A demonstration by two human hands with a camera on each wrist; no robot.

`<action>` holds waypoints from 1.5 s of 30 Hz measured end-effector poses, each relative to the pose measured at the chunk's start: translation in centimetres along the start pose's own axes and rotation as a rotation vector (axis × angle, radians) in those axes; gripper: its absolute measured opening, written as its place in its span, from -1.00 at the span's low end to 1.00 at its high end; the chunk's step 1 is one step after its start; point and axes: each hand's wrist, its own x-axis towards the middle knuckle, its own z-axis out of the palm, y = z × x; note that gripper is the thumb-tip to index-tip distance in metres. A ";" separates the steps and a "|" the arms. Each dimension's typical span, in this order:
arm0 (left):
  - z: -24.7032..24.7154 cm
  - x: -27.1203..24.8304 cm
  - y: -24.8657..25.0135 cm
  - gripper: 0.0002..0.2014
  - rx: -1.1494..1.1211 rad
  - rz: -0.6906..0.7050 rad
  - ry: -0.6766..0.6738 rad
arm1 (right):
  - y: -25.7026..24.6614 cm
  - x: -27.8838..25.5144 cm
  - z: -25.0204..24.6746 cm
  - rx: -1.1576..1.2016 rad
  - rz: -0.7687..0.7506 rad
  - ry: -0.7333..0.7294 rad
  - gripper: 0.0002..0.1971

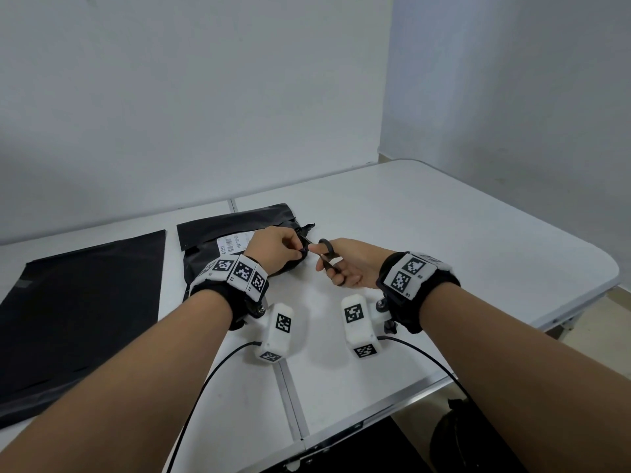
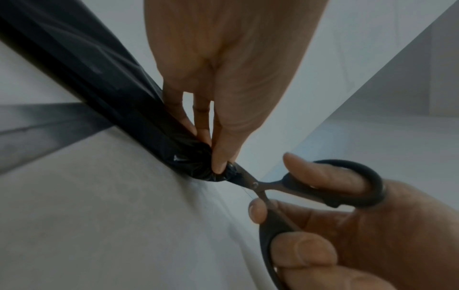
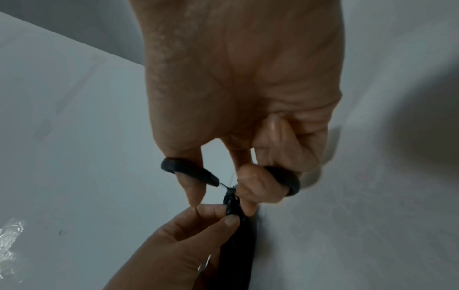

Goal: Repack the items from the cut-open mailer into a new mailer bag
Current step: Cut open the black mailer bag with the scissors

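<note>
A filled black mailer [image 1: 218,244] with a white shipping label [image 1: 234,245] lies at the table's middle. My left hand [image 1: 280,247] pinches its right edge [image 2: 208,168] between thumb and fingers. My right hand [image 1: 345,264] holds black-handled scissors [image 1: 327,256], thumb and fingers through the loops [image 2: 347,184]. The blades [image 2: 244,176] are partly apart and touch the pinched black plastic [image 3: 231,204]. A flat, empty black mailer [image 1: 78,308] lies to the left.
The white folding table [image 1: 444,233] has a seam down its middle and a rounded right corner. White walls stand close behind. Cables run from both wrist cameras toward the front edge. A dark object [image 1: 457,435] sits on the floor at the lower right.
</note>
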 end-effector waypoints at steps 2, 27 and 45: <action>-0.1 0.0 0.0 -0.93 -0.002 0.007 -0.001 | -0.1 0.2 0.4 -0.010 -0.007 0.006 -0.65; -0.4 -0.3 0.9 -0.89 0.146 0.005 -0.046 | 1.7 -1.5 -2.0 0.137 0.023 -0.086 -0.66; 0.0 -0.9 1.3 -0.88 0.054 -0.026 -0.003 | 1.3 -2.3 0.1 0.079 -0.002 0.025 -0.69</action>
